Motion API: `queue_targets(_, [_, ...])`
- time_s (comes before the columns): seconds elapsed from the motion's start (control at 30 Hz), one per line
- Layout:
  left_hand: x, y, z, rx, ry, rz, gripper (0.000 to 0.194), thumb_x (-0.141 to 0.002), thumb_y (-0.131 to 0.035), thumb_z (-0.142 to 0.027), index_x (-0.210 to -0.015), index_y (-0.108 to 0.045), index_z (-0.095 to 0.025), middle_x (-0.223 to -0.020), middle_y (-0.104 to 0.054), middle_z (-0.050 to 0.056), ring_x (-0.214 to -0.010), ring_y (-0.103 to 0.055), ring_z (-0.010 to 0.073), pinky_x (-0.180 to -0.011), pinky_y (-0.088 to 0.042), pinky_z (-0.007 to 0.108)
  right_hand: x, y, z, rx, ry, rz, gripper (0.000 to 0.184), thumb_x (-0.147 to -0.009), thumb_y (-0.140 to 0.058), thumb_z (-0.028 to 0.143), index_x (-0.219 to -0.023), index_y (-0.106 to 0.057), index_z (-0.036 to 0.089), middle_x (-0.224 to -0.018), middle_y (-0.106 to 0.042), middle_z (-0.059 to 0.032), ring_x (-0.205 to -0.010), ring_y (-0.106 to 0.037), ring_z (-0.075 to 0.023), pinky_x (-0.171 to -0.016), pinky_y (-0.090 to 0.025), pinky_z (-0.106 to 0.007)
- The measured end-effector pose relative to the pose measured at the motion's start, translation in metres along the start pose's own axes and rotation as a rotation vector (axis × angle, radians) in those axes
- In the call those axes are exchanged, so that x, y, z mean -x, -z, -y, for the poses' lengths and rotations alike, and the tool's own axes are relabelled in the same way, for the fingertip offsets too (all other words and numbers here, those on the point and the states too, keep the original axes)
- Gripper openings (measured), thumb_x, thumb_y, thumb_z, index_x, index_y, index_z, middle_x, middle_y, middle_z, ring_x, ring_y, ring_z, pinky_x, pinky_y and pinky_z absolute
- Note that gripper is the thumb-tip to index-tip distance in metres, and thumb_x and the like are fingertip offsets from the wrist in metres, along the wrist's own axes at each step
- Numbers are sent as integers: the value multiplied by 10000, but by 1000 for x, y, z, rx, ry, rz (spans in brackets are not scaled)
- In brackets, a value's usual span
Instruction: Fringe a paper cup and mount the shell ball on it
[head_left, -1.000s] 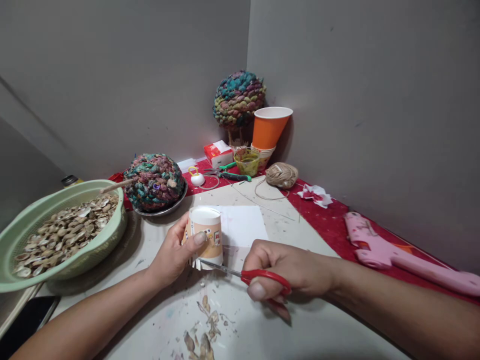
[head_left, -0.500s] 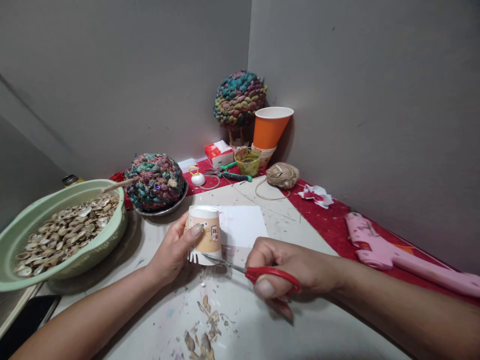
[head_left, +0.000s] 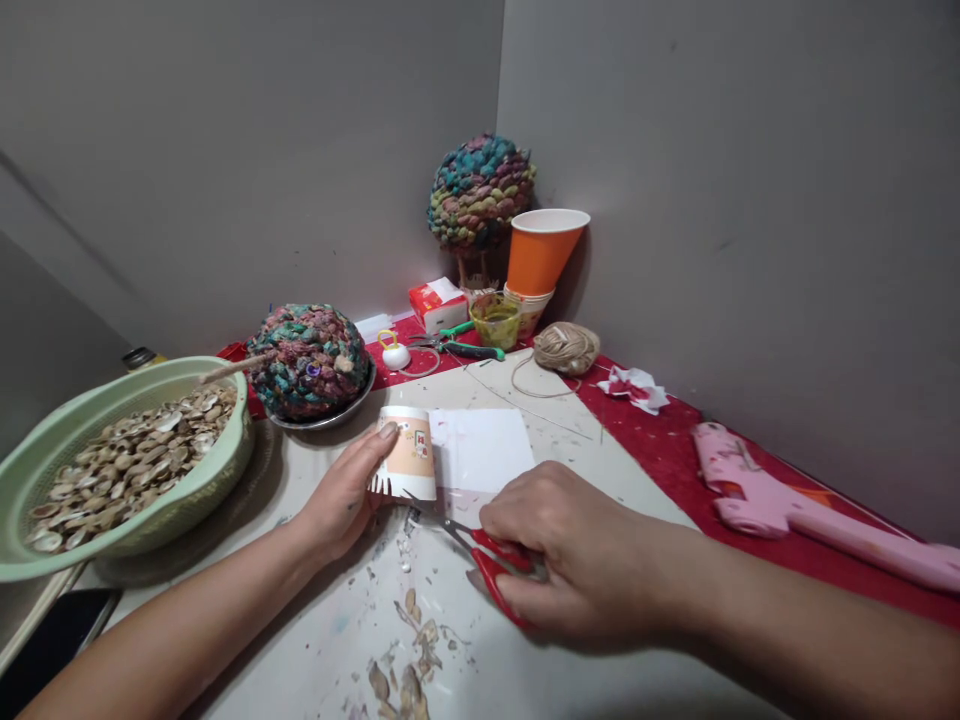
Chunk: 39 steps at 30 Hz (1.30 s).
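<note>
My left hand (head_left: 341, 495) grips a small paper cup (head_left: 414, 462), peach and white with a printed picture, thumb on its near side. Several short slits run up from the cup's lower edge on the left, leaving narrow strips. In my right hand (head_left: 551, 555) is a pair of red-handled scissors (head_left: 491, 570). Its blades are parted and lie by the cup's lower right edge; whether they touch it I cannot tell. A white sheet of paper (head_left: 484, 450) lies on the table behind the cup.
Shells fill a green colander (head_left: 244, 440) at left. A multicoloured shell-covered ball (head_left: 307, 360) rests in a metal dish. Behind are pliers (head_left: 480, 351), an orange paper cup (head_left: 544, 260) and twine (head_left: 566, 348). A pink glue gun (head_left: 757, 500) lies right; shell scraps (head_left: 409, 690) lie in front.
The scissors have opened and their handles have dropped lower, with my right hand turned more palm down. My left hand has tilted and turned the cup slightly.
</note>
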<state>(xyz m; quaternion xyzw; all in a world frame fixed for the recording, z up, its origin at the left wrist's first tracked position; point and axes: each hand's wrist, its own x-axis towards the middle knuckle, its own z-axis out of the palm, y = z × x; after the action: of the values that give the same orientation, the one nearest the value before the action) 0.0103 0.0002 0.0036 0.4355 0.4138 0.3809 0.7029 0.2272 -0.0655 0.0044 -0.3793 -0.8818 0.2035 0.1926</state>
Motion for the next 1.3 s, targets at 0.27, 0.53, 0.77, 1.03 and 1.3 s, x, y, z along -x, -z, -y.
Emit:
queue_targets(0.27, [3, -4, -3, -77, -18, -14, 336, -828, -741, -455, -1017, -738, -177, -932, -769, 57, -740, -657, 188, -606, -497, 263, -1, 5, 5, 396, -29, -42, 160, -819, -574, 245, -695, -630, 163, -628, -659, -43, -548, -523, -159, -582, -242, -310])
queue_targets(0.53, [5, -3, 2, -136, -96, 79, 405, -924, -640, -425, -1244, -682, -180, -1161, -754, 96, -984, -684, 263, -822, -483, 328, -1, -2, 6, 469, -26, -66, 142, -825, -618, 267, -747, -661, 157, -642, -673, -51, -570, -572, -180, -582, -279, -302])
queue_targets(0.77, [6, -4, 6, -124, -126, 65, 355, -916, -665, -384, -1218, -700, -200, -1207, -746, 83, -1062, -675, 262, -897, -472, 321, -4, -4, 7, 469, -53, -9, 156, -849, -611, 265, -767, -675, 148, -674, -697, -65, -589, -601, -190, -577, -282, -304])
queue_targets(1.03, [6, -7, 6, -118, -126, 19, 383, -874, -711, -397, -1184, -716, -174, -1160, -763, 93, -1034, -688, 283, -882, -482, 338, -7, -2, 8, 411, -75, 86, 188, -871, -561, 234, -749, -674, 147, -677, -706, -61, -578, -609, -180, -561, -268, -296])
queue_targets(1.3, [4, -5, 8, -105, -122, 27, 362, -884, -702, -383, -1182, -716, -179, -1140, -768, 87, -1012, -692, 271, -866, -480, 325, -7, -5, 5, 406, -67, 69, 185, -855, -566, 232, -720, -666, 153, -657, -701, -48, -550, -586, -163, -546, -240, -303])
